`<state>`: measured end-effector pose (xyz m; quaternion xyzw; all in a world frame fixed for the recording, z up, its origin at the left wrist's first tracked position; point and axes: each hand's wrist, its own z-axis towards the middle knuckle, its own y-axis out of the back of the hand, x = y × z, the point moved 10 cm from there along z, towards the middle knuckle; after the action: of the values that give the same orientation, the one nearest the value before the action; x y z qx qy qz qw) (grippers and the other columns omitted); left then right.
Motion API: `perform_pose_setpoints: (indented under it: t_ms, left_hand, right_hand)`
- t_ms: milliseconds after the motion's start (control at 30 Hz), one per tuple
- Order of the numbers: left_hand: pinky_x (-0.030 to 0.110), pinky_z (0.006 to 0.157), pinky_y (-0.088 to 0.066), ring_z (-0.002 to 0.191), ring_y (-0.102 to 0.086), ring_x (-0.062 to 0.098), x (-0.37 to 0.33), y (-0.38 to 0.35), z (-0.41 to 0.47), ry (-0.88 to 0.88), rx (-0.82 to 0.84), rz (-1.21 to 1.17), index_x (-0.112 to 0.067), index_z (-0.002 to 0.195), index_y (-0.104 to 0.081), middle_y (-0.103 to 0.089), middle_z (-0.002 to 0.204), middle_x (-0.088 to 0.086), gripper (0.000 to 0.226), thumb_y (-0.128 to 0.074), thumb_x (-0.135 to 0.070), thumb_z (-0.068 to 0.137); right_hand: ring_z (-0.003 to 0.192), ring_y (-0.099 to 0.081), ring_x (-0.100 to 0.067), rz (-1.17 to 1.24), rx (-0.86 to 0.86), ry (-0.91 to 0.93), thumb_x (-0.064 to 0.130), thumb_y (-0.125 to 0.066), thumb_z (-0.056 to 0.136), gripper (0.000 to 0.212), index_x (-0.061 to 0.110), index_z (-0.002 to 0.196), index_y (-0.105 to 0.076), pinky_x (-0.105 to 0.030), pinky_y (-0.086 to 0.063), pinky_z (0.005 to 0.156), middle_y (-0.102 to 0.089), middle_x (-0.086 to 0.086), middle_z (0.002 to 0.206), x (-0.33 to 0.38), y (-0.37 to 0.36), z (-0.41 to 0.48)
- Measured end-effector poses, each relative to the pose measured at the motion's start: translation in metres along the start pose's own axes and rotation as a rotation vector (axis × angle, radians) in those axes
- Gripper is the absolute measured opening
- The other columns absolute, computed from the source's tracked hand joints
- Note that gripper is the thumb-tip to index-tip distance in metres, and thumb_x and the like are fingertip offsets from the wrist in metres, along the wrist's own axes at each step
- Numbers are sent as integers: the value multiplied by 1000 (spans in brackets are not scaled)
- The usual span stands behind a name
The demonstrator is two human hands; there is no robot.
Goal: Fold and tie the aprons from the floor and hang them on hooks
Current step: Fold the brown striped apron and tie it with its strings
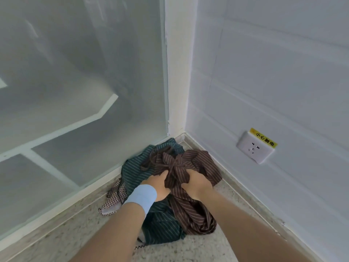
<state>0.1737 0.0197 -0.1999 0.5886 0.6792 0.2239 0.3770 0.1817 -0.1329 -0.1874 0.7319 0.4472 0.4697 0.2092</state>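
A heap of aprons lies on the floor in the corner. On top is a brown striped apron (190,208), bunched up, with its ties tangled near the back. Under it lies a dark green striped apron (132,173). A red-and-white checked apron (115,197) pokes out at the left of the heap. My left hand (160,186), with a light blue wristband, grips the brown apron's bunched fabric from the left. My right hand (198,183) grips the same bunch from the right. The two hands are close together. No hooks are in view.
A frosted glass partition (75,91) with white strips closes the left side. A white wall (283,82) closes the right and carries a power socket (255,148) with a yellow warning label. The speckled floor (79,233) spreads toward me.
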Motion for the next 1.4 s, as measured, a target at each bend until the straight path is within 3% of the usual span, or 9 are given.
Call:
perform_pose_setpoints:
  t_ms: [200,333,433,567,700,933,1067,1267,1400]
  left_hand:
    - [40,114,-34,142,-26,23,-34,68,-30,-231,-455,-62,-29,155,-15,-25,157,-1,78,-57,-20,90]
    - [41,121,-18,146,-24,21,-93,76,-53,-419,-288,43,-34,155,-16,-28,158,-5,81,-57,-23,86]
    - [41,100,-46,111,-59,27,-105,76,-79,-376,-146,-50,-30,130,-52,-64,121,0,43,-53,-32,87]
    - [40,82,-53,88,-65,28,-118,70,-130,-434,-43,34,-15,96,-63,-68,94,5,26,-64,-34,79]
    - [31,71,-49,77,-60,21,-112,77,-186,-365,-45,175,-21,77,-57,-62,83,0,19,-68,-35,80]
    - [30,90,-49,103,-62,17,-114,110,-285,-399,-93,65,-26,118,-59,-64,118,-3,36,-63,-45,88]
    - [35,93,-53,104,-62,16,-139,142,-346,-539,-165,-38,-22,120,-55,-62,117,-1,44,-75,-32,82]
    - [33,103,-46,108,-63,17,-113,178,-404,-385,-162,380,-18,119,-67,-67,117,-3,46,-63,-52,88]
    - [39,102,-50,110,-66,29,-111,205,-464,-541,34,-129,-1,113,-66,-71,115,14,37,-62,-33,94]
  right_hand:
    - [96,-65,-17,197,-22,105,18,-54,98,22,27,112,-69,-33,-50,90,-70,8,104,10,14,-21]
    - [92,-69,-30,365,-96,187,6,-52,95,31,24,93,-77,-44,-52,86,-76,-2,94,22,61,-56]
    - [91,-69,-32,453,-181,176,-4,-51,92,39,23,82,-77,-45,-53,88,-76,-7,90,18,94,-91]
    - [79,-62,-17,325,-228,110,-9,-47,83,43,26,69,-68,-28,-50,75,-68,3,76,16,118,-152]
    - [87,-64,-22,249,-287,111,-7,-41,77,41,26,69,-65,-33,-51,81,-69,-1,81,28,138,-220]
    - [72,-48,-19,168,-248,66,-2,-46,81,18,10,71,-54,-30,-35,61,-53,-2,73,56,164,-315]
    - [75,-53,-20,323,-135,110,24,-64,86,19,11,73,-57,-34,-37,75,-57,-1,75,74,161,-362]
    - [97,-73,-26,566,-307,243,24,-67,95,20,7,102,-75,-44,-54,98,-76,-9,102,95,205,-428]
    - [95,-72,-27,637,54,217,20,-65,95,23,3,110,-69,-43,-58,90,-72,-18,110,110,199,-476]
